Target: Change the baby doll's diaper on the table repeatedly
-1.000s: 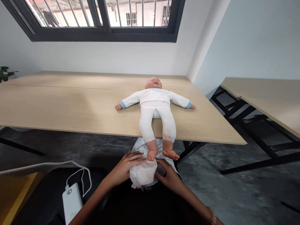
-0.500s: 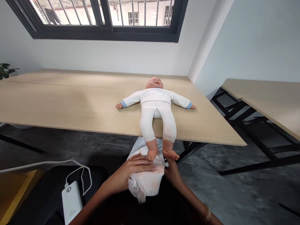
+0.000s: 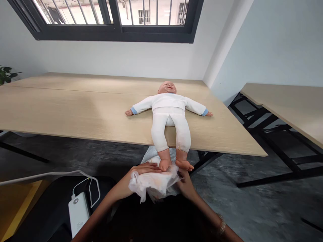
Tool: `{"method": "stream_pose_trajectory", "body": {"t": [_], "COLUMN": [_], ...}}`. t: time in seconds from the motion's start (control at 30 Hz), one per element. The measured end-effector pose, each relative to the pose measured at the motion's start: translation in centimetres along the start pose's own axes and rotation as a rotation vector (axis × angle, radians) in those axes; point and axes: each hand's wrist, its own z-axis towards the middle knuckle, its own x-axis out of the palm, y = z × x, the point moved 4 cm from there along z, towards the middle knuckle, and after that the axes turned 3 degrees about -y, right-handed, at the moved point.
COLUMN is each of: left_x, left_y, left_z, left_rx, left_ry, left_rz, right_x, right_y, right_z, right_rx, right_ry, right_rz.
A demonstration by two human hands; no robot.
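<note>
A baby doll (image 3: 169, 104) in a white top and trousers with blue cuffs lies on its back on the wooden table (image 3: 63, 111). Its bare feet hang past the front edge, over my lap. Below them bunches a thin, see-through white cloth (image 3: 156, 183) with pale orange patches. My left hand (image 3: 137, 171) lies flat with fingers stretched out beneath the doll's foot, and the cloth partly covers it. My right hand (image 3: 185, 183) has its fingers curled at the cloth's right side, just under the other foot; the fingertips are partly hidden.
A white power bank (image 3: 78, 215) with a cable lies on a black seat at lower left, beside a yellow surface (image 3: 22, 208). Another table (image 3: 290, 104) stands at right. Behind are a wall and a barred window; a plant (image 3: 7, 74) shows at far left.
The cloth's near end has been lifted and folded up over the left fingers, having hung lower before. My left hand shifted slightly left. The doll stays in place.
</note>
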Motion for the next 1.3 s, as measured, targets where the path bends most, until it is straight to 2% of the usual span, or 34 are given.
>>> {"method": "stream_pose_trajectory", "body": {"t": [0.17, 0.33, 0.57, 0.7, 0.77, 0.9, 1.0, 1.13, 1.3], "left_x": [-0.9, -0.6, 0.0, -0.4, -0.4, 0.0, 0.2, 0.5, 0.8], "left_y": [-0.1, 0.1, 1.3, 1.6, 1.2, 0.1, -0.6, -1.6, -2.0], "left_z": [-0.5, -0.3, -0.4, -0.7, -0.7, -0.6, -0.6, -0.9, -0.7], "left_rx": [-0.018, -0.063, -0.062, -0.126, -0.107, -0.026, 0.037, 0.127, 0.027], "left_ry": [-0.029, 0.011, 0.007, -0.037, -0.026, 0.031, 0.062, 0.137, 0.161], "left_rz": [-0.108, -0.104, -0.091, -0.098, -0.105, -0.088, -0.09, -0.091, -0.089], "right_x": [-0.7, -1.3, -2.4, -3.8, -4.5, -5.4, -5.9, -7.4, -10.8], "right_y": [0.2, 0.7, 0.5, 0.9, 1.2, 3.3, 5.7, 8.4, 9.6], "right_z": [-0.2, 0.6, 1.3, 1.7, 1.6, 1.2, 0.7, 0.2, 0.1], "right_rx": [-0.077, -0.17, -0.091, -0.018, -0.004, -0.065, -0.099, -0.068, 0.061], "right_ry": [0.054, 0.149, 0.179, 0.206, 0.231, 0.272, 0.354, 0.437, 0.446], "right_rz": [-0.038, -0.197, -0.408, -0.335, -0.258, -0.16, -0.144, -0.145, -0.191]}}
